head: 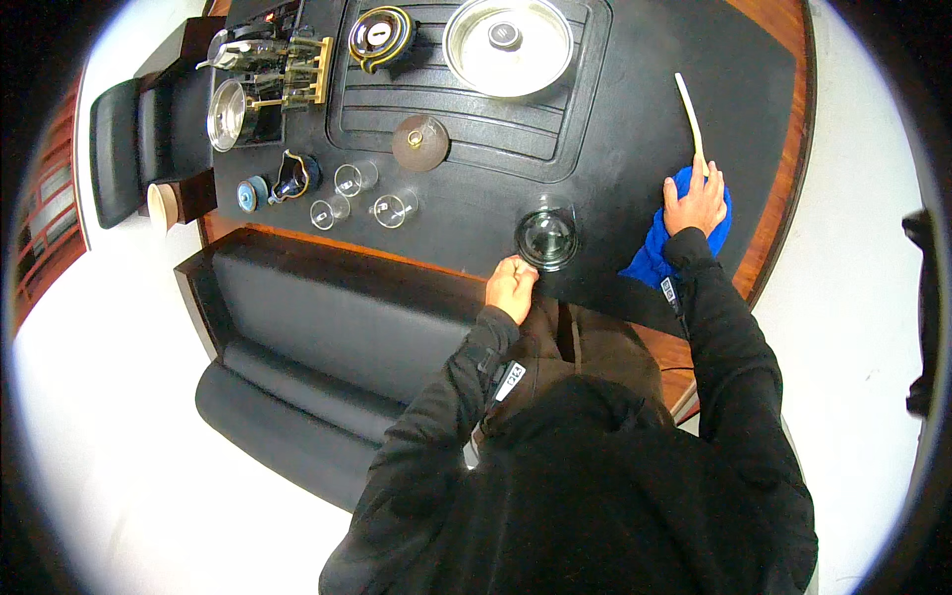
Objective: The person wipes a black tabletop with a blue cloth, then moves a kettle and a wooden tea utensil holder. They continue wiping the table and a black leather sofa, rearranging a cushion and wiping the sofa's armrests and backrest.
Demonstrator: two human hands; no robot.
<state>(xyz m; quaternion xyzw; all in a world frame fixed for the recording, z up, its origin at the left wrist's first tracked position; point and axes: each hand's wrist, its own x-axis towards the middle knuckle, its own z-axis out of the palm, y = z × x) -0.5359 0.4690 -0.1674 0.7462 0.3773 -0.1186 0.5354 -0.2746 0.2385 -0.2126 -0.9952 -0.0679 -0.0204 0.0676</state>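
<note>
My right hand (pixel 698 202) lies with spread fingers on a crumpled blue cloth (pixel 648 253) on the black tabletop (pixel 476 216). A slim cream-coloured utensil (pixel 690 115) extends away from its fingertips; whether the fingers touch it I cannot tell. At the table's near edge, my left hand (pixel 513 285) has its fingers curled, close beside a clear glass vessel (pixel 547 238). Whether those fingers touch the glass, or hold something hidden, is not plain. Three small clear glass cups (pixel 396 208) stand farther left, near a round brown lid (pixel 421 143) with a ring-like knob.
A black ribbed tray (pixel 491 145) bears a lidded metal pot (pixel 508 46) and a dark gold-rimmed teapot (pixel 381 37). At left are a dark glazed pitcher (pixel 294 177), a small blue lidded jar (pixel 252 193), a metal bowl (pixel 227 115) and a wooden rack (pixel 323 71). A black padded bench (pixel 335 297) borders the table.
</note>
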